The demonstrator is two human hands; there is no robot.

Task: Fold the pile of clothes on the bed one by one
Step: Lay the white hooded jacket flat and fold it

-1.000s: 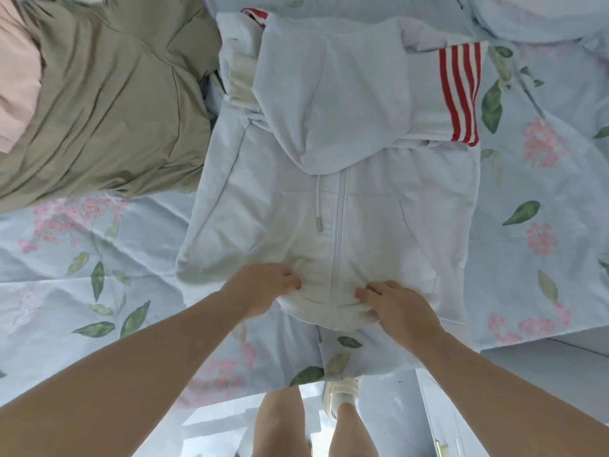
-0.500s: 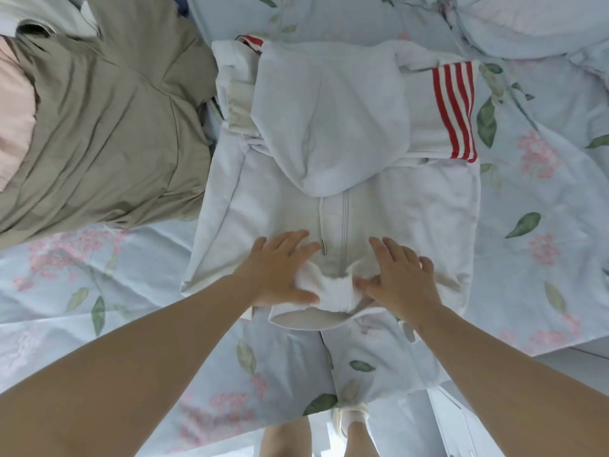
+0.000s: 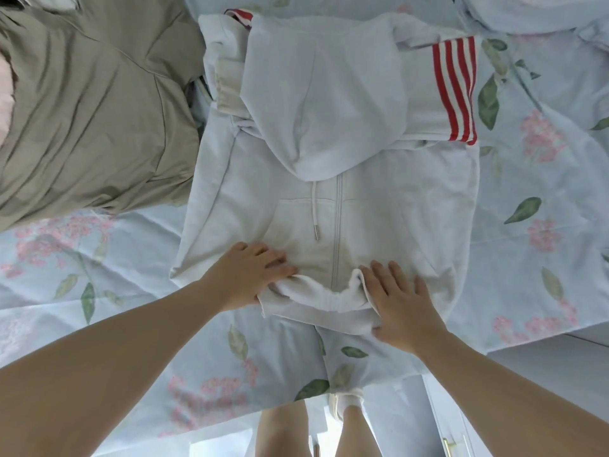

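Head view of a white zip hoodie [image 3: 329, 199] spread front-up on the bed [image 3: 543, 225], whose sheet is pale blue with pink flowers and green leaves. The hood [image 3: 313, 103] is laid down over the chest, and a sleeve with red stripes [image 3: 454, 90] is folded across behind it. One drawstring [image 3: 314, 212] hangs beside the zip [image 3: 336, 225]. The hem [image 3: 316, 298], at the bed's near edge, is turned up into a soft roll that runs between the two hands. The left hand [image 3: 250, 275] rests on the hoodie's front left of the zip, its fingers [image 3: 276, 262] close together and almost straight, pressing the cloth where the roll begins; its thumb is hidden. The right hand [image 3: 402, 308] lies right of the zip, fingers [image 3: 395, 275] straight and spread flat on the front, with the end of the roll bunched against the forefinger and the thumb at the hem's lower edge. Neither hand is closed around the cloth. An olive garment [image 3: 92, 103] lies on the bed to the left, just beside the hoodie. The person's bare legs [image 3: 283, 430] show below the bed's edge.
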